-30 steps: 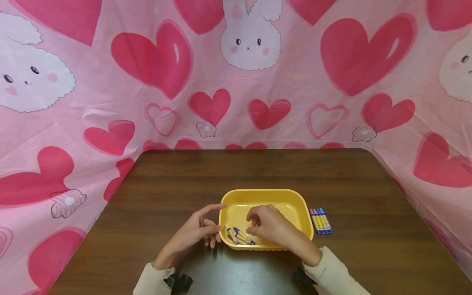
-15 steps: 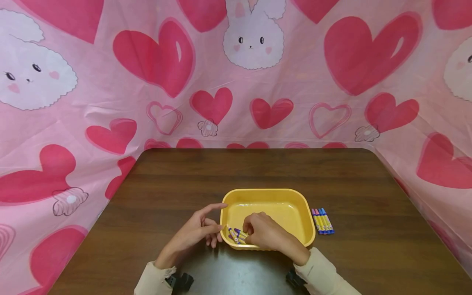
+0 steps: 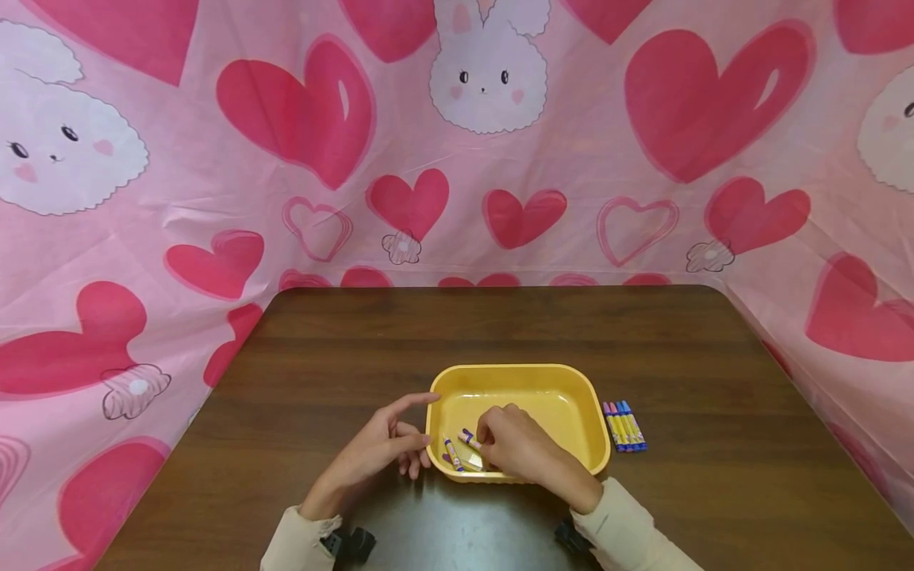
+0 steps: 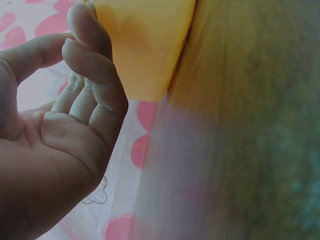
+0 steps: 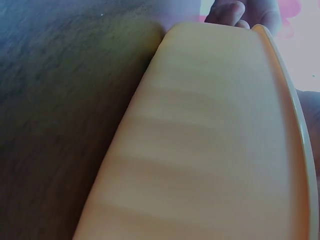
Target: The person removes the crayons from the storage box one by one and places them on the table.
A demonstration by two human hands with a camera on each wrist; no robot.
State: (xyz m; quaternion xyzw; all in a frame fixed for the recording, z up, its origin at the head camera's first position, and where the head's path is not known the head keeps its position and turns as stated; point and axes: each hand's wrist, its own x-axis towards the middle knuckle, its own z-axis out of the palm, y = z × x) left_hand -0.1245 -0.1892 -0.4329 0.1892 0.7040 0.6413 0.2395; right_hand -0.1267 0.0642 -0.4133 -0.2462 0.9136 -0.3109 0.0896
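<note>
Crayons (image 3: 453, 454) lie loose in the lower left corner of the yellow tray, below the middle of the head view. Behind everything, the pink hanging cloth (image 3: 414, 111), printed with hearts and rabbits, fills the upper half of the frame. Below it spreads the dark wood-grain tabletop (image 3: 343, 349). On this, right of the lower centre, stands the rounded rectangular tray (image 3: 514, 368), its long side running across the frame.

These loose pieces sit between the two hands. The right hand (image 3: 517, 440), reaching over the near rim from the lower right, is at them; the left hand (image 3: 389, 436) is outside, with the tray's left wall between. One piece stands nearly lengthwise to the view, its lower end leaning right; others beneath are partly hidden.

The left hand is loosely spread: index finger stretched to the left rim, thumb touching that rim lower down, remaining fingers bent below, nothing gripped. The right hand has its fingers curled down and appears to pinch the yellow-wrapped crayon (image 3: 468, 438) that slants from upper left to its fingertips; the exact contact is hidden.

Just right of the tray, a row of crayons (image 3: 624, 427) lies side by side, with pink and blue tips toward the top.
</note>
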